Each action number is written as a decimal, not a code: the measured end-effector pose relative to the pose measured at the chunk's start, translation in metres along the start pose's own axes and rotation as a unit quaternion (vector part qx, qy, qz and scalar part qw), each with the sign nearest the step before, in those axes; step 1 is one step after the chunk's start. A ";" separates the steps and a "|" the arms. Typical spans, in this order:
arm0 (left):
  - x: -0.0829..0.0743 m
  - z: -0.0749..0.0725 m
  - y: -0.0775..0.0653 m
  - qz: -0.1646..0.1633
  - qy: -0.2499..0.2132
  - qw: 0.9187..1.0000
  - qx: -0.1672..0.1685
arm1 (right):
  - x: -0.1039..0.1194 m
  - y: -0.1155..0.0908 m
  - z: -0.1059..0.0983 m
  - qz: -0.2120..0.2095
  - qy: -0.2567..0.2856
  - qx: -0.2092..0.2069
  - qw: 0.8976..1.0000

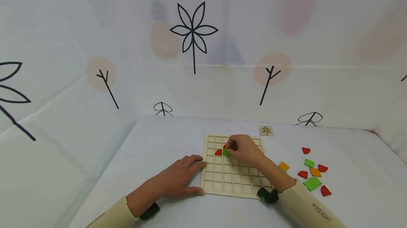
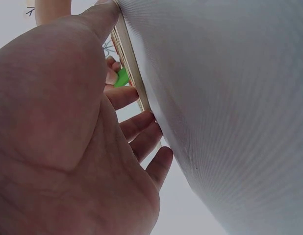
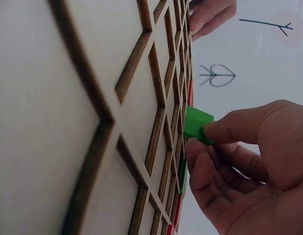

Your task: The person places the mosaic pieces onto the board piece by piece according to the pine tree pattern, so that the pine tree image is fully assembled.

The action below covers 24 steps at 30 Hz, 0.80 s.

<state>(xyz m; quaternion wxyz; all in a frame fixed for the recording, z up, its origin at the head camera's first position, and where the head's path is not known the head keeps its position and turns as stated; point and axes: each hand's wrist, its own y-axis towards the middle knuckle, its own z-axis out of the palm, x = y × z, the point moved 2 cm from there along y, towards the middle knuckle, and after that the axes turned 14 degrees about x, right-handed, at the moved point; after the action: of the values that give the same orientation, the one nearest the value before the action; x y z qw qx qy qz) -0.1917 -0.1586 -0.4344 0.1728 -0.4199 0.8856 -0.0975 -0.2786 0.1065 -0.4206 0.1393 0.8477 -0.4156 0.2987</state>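
A wooden grid board lies flat, its raised ribs forming square cells. Between thumb and fingertips my right hand pinches a green square tile over the upper part of the board. Just left of that tile, a red rounded piece sits in a cell, and another red piece shows partly behind the fingers. A second green piece lies in the grid in the right wrist view. My left hand rests at the board's left edge, its thumb and fingers spread and touching the side.
Loose pieces lie right of the board: several red rounded ones, green squares and orange ones. A small patterned card lies behind the board. White cloth with plant drawings hangs at the back.
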 end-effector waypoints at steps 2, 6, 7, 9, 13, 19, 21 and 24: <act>0.000 0.000 0.000 -0.001 0.000 1.000 0.001 | 0.001 0.000 0.000 -0.002 -0.005 -0.001 1.000; 0.000 0.000 0.000 -0.002 -0.001 1.000 0.001 | 0.002 -0.001 -0.001 -0.006 -0.017 -0.003 1.000; 0.000 0.000 0.000 -0.002 -0.001 1.000 0.000 | 0.003 -0.002 -0.001 -0.007 -0.018 -0.004 1.000; 0.000 -0.001 0.000 -0.002 -0.001 1.000 0.000 | 0.004 -0.002 -0.001 -0.010 -0.021 -0.005 1.000; 0.001 0.000 0.000 -0.005 -0.002 1.000 0.003 | 0.005 -0.003 -0.002 -0.017 -0.023 -0.005 1.000; 0.002 0.001 0.002 -0.010 -0.003 1.000 0.007 | 0.005 -0.003 -0.001 -0.020 -0.025 -0.001 0.999; 0.002 0.002 0.002 -0.010 -0.003 1.000 0.007 | 0.004 -0.002 0.000 -0.017 -0.026 0.000 1.000; 0.003 0.002 0.002 -0.006 -0.004 1.000 0.005 | 0.004 -0.001 0.001 -0.013 -0.030 -0.002 0.999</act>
<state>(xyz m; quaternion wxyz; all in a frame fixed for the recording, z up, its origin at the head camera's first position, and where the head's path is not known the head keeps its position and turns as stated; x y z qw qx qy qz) -0.1940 -0.1598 -0.4371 0.1774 -0.4247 0.8820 -0.1010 -0.2754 0.1049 -0.4188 0.1324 0.8612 -0.4094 0.2707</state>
